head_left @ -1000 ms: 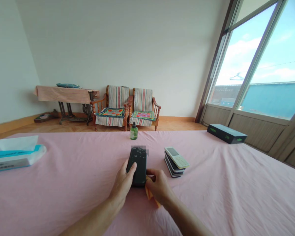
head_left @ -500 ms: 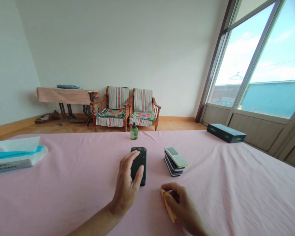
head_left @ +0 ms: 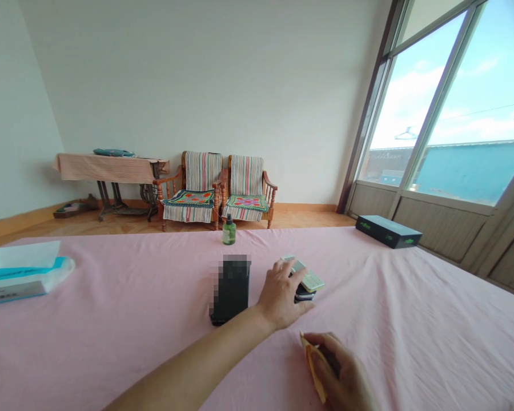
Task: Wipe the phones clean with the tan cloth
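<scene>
My left hand (head_left: 282,294) reaches over a stack of phones, fingers spread at the near left side of the top one, a white keypad phone (head_left: 312,279). Its fingertips overlap that phone; whether they press on it I cannot tell. Below the white phone, edges of darker phones (head_left: 305,295) show, partly covered by the hand. To the left lies a black phone (head_left: 233,288) on the pink cloth, its edges blurred by blocky pixels. Low in front, my right hand (head_left: 338,368) is closed on a thin, folded orange-yellow cloth (head_left: 314,374).
A pink sheet (head_left: 124,319) covers the table. At its far edge stands a green spray bottle (head_left: 229,231). A black box (head_left: 389,231) lies at the far right, a tissue pack (head_left: 21,279) at the left. Beyond are two wooden armchairs (head_left: 188,197).
My left hand has left the black phone and moved right to the stack of phones. My right hand, still holding the orange-yellow cloth, has shifted slightly right and nearer. The view has turned slightly.
</scene>
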